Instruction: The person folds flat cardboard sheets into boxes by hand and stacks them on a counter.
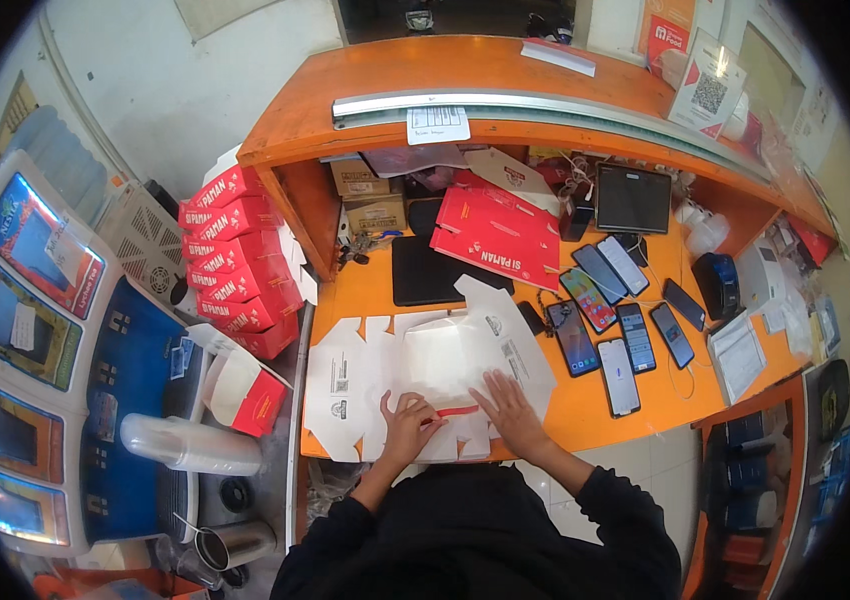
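An unfolded cardboard food-box blank (436, 352), white inner face up, lies on the orange desk (665, 397) in front of me. Along its near side a narrow flap (457, 411) is folded over and shows its red outer face. My left hand (408, 427) pinches the left end of that flap between thumb and fingers. With fingers spread, my right hand (513, 415) rests palm down on the blank's right part, its fingertips close to the flap's right end. Printed marks show on both side panels of the blank.
Several phones (627, 337) with cables lie to the right. Flat red box blanks (500, 232) sit behind, beside a tablet (632, 197). Left of the desk stand stacked red boxes (237, 262), an open box (248, 394), plastic cups (192, 446) and a drinks dispenser (42, 330).
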### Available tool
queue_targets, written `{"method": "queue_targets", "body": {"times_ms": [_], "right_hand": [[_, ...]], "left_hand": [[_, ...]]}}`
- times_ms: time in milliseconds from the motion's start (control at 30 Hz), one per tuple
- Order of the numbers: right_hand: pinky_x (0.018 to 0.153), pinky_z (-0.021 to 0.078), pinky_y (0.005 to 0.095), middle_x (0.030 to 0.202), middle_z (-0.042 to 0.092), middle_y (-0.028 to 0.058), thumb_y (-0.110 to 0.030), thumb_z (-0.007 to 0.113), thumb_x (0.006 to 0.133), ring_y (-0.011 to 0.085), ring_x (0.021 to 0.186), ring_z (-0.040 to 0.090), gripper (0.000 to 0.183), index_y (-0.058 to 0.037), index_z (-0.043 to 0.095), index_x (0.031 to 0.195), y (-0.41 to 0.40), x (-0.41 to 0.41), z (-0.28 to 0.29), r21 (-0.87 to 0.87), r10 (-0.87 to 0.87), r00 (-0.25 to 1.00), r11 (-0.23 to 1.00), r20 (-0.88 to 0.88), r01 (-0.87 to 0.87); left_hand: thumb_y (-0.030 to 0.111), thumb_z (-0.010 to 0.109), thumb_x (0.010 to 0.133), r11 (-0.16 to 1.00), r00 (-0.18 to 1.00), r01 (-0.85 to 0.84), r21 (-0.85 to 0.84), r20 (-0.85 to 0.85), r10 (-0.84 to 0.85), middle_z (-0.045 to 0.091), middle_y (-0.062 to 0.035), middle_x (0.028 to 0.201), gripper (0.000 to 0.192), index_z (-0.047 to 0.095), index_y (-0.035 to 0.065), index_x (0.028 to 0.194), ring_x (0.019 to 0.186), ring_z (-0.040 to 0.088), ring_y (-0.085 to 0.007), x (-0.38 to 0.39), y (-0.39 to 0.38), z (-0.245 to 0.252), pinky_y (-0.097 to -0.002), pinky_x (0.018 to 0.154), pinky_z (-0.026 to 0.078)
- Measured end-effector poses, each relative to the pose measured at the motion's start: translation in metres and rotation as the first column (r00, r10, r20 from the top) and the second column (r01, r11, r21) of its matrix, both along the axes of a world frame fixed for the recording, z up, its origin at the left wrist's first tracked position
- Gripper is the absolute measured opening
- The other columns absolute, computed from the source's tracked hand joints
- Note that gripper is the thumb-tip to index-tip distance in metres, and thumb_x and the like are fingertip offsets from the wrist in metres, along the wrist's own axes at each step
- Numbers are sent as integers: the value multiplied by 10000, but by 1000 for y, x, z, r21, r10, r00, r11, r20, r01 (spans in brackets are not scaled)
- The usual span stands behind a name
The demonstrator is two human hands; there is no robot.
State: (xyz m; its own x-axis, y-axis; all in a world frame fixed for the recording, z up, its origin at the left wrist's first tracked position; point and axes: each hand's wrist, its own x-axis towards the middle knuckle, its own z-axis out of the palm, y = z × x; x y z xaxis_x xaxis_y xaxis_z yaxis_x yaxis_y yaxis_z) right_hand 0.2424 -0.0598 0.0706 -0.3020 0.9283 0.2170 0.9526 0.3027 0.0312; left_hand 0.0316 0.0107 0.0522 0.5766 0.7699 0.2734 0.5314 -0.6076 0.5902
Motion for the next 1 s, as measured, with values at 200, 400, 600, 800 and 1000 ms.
{"method": "queue_targets", "body": {"times_ms": [200, 400, 600, 800, 1000], "right_hand": [[900, 372, 374, 986, 565, 112, -129, 635, 708, 271, 996, 507, 277, -48, 575, 966, 11, 20, 12, -214, -52, 959, 977, -278, -9], [605, 453, 354, 742, 556, 77, -97, 603, 712, 250, 672, 554, 60, -52, 567, 730, 23, -7, -3, -43, -9, 846, 999, -534, -17], [600, 455, 362, 725, 512, 86, -93, 575, 736, 262, 692, 556, 100, -57, 535, 821, 25, -33, 9, -77, 114, 928, 986, -355, -151], [677, 482, 327, 860, 562, 119, 1, 599, 743, 281, 761, 580, 221, -59, 546, 949, 19, -59, 76, 116, 122, 862, 991, -492, -74], [715, 485, 321, 919, 565, 145, 85, 616, 698, 293, 844, 577, 271, -30, 554, 936, 1, -39, 93, 478, 338, 701, 878, -628, 5]], "left_hand": [[213, 714, 691, 999, 999, -29, -40, 34, 31, 571, 32, 679, 133, 607, 138, 671, 936, 501, -172, 1, -1, -4, -507, 985, 105], [207, 712, 689, 1000, 999, -23, -3, 26, 23, 556, 39, 691, 130, 607, 131, 685, 920, 500, -165, 7, -4, -5, -508, 978, 119], [201, 682, 711, 1000, 999, -10, -15, 34, 11, 521, 32, 702, 148, 565, 128, 658, 884, 505, -163, 12, -5, -10, -516, 973, 155], [189, 694, 724, 984, 992, -46, 171, 127, 24, 570, 8, 756, 189, 595, 128, 873, 758, 551, -164, -11, -21, 55, -432, 950, 295], [115, 761, 658, 937, 877, -280, 211, 452, 161, 627, -63, 870, 294, 590, 81, 895, 794, 583, -185, -105, -55, 211, -379, 882, 379]]}}
